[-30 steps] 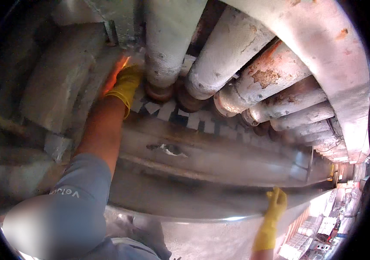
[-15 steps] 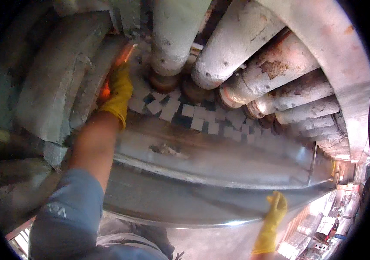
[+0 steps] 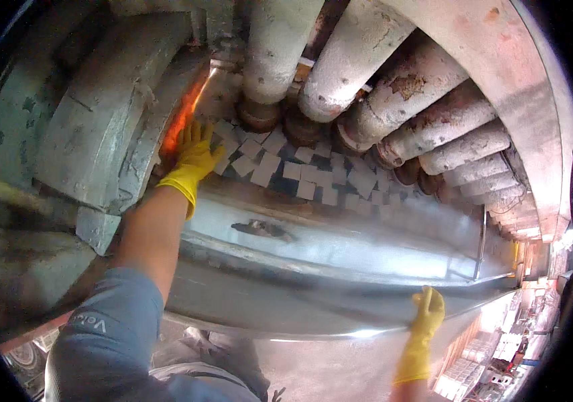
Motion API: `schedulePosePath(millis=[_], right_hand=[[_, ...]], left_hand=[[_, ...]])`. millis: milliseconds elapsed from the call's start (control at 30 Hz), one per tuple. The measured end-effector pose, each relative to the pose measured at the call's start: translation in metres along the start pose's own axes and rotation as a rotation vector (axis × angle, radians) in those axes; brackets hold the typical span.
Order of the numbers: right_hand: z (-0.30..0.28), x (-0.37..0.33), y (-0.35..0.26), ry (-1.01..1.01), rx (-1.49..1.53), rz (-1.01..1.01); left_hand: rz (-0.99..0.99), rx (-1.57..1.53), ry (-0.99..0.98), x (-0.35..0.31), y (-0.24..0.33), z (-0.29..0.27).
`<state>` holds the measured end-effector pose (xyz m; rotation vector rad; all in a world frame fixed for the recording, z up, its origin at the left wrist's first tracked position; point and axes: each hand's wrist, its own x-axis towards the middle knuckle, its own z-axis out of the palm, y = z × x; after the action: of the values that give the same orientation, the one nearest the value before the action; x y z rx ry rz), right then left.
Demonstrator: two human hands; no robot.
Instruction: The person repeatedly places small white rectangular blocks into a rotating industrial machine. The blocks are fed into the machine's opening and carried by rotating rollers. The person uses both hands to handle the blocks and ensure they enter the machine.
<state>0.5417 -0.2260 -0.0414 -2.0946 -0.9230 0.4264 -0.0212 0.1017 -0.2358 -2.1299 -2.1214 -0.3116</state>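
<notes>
My left hand (image 3: 196,161), in a yellow rubber glove, reaches out with its fingers spread and nothing in them. It is beside a bright orange strip (image 3: 189,110) along the grey machine housing; whether it touches the strip I cannot tell. Pale square pieces (image 3: 264,170) lie scattered on a dark surface just to its right. My right hand (image 3: 428,313), also in a yellow glove, is at the near rim of a long metal trough (image 3: 286,301). Its thumb and loosely bent fingers stand apart, and no object shows in them.
A row of thick, stained grey cylinders (image 3: 360,67) slants down over the pale pieces, under a curved pale beam (image 3: 487,40). A bulky grey housing (image 3: 95,120) stands at the left. A thin upright rod (image 3: 481,244) rises from the trough's right end. Stacked items (image 3: 484,352) are at the lower right.
My left hand has drawn back toward me from the far end of the orange strip, and its fingers now show spread. My right hand stays near the rim. The view has shifted slightly.
</notes>
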Motion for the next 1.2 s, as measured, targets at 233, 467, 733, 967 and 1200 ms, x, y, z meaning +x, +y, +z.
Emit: schedulePosePath(millis=[233,467,733,967,1200], right_hand=[[-0.009,-0.025,0.021,0.058,0.1,0.0],[-0.014,-0.04,0.041,0.058,0.173,0.009],[-0.028,-0.056,0.05,0.114,0.073,0.005],[-0.034,-0.067,0.046,0.116,-0.2,-0.084],[-0.04,-0.069,0.05,0.14,-0.291,-0.165]], left_hand=[[-0.104,0.033,-0.123,-0.04,0.036,-0.031],[-0.164,-0.046,-0.19,-0.083,0.017,-0.051],[0.059,-0.004,-0.798,-0.15,0.032,-0.101],[0.195,-0.157,-0.721,-0.168,0.023,-0.126],[0.539,-0.368,-0.491,-0.238,0.07,-0.249]])
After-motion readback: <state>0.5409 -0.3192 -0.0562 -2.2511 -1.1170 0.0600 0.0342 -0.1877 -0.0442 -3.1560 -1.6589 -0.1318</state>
